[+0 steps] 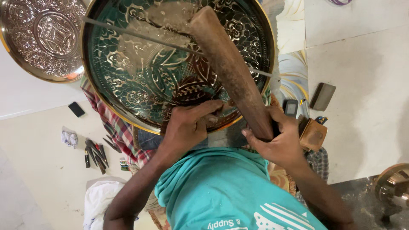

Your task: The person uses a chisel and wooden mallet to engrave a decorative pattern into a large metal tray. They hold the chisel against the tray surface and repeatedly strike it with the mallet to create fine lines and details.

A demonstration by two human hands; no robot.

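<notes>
A large round brass tray [128, 85] with engraved floral patterns fills the upper middle of the head view, resting over my lap. My left hand [187, 123] presses against its lower rim, fingers curled as if pinching a small tool that is hidden. My right hand [277, 138] grips the lower end of a long brown wooden mallet [230, 68], which slants up across the tray's face. A thin metal rod [140, 36] lies across the tray.
A second engraved brass plate [40, 36] lies at the top left. Several chisels [96, 155] and a dark phone [76, 109] lie on the floor at left. A small phone [291, 107], a wooden block [313, 134] and a dark slab [322, 96] sit at right.
</notes>
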